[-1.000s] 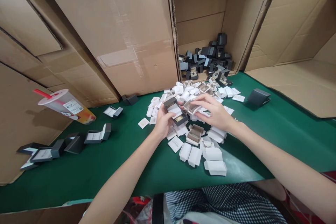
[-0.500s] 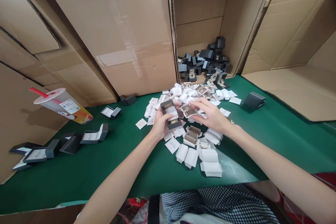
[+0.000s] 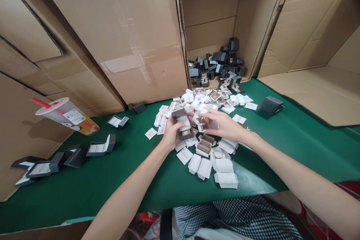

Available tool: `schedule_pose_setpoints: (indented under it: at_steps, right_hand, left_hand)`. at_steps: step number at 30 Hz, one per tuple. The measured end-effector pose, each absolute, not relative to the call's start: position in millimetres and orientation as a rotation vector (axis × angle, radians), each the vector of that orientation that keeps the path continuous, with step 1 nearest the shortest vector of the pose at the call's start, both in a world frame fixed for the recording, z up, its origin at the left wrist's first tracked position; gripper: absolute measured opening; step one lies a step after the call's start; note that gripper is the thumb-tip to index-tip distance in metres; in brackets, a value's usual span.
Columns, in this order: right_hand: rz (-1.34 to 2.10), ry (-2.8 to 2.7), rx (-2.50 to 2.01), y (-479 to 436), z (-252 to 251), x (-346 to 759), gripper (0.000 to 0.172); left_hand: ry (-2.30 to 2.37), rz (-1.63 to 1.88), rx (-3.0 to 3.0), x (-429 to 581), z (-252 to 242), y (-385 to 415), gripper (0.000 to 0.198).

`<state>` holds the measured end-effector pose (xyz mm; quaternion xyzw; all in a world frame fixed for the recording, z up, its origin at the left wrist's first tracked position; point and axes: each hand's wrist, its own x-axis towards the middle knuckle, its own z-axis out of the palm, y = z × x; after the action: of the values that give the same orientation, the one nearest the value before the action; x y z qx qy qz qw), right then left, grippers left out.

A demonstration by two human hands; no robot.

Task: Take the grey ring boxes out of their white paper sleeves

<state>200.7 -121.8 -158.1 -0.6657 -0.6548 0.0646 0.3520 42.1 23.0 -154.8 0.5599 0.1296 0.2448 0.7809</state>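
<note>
My left hand is closed around an open dark grey jewellery box, its thumb on the white piece inside the box. Just to the right, my right hand pinches a small white-and-brown box insert between thumb and fingers. Box and insert are close together above a heap of white folded inserts and cards. A brown-lined insert lies below my hands, with white folded inserts nearer the table's front edge.
Dark boxes are piled in the open carton behind the heap. Several open boxes stand on the green table at left, near a drink cup with a red straw. A closed-looking dark box sits at right.
My right hand has squeezed and turned the insert, which now looks narrower between the fingers. My left hand keeps the box in nearly the same place. The view has shifted slightly.
</note>
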Motion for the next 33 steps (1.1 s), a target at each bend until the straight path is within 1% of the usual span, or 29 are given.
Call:
schedule_pose_setpoints:
  at_steps: [4,9,16,27,33]
  right_hand:
    - [0.217,-1.707,-1.730,-121.8,-158.8,201.4,0.050]
    - [0.310,-1.744,-1.716,-122.2,-158.4,202.4,0.050]
    - [0.296,-1.752,-1.689,-122.7,-155.9,202.9,0.037]
    - [0.184,-1.659,-1.654,-124.0,-158.9,203.9,0.029]
    - [0.223,-1.623,-1.642,-123.1,-159.1,203.8,0.029]
  left_hand:
    - [0.269,0.524,1.217,42.2,-155.1,22.7,0.036]
    - [0.255,0.514,1.237,42.4,-154.2,23.2,0.037]
    - [0.261,0.501,1.235,42.7,-154.9,23.5,0.034]
    - [0.308,0.516,1.238,43.7,-157.3,23.2,0.036]
    - [0.299,0.550,1.232,45.1,-159.1,24.7,0.033]
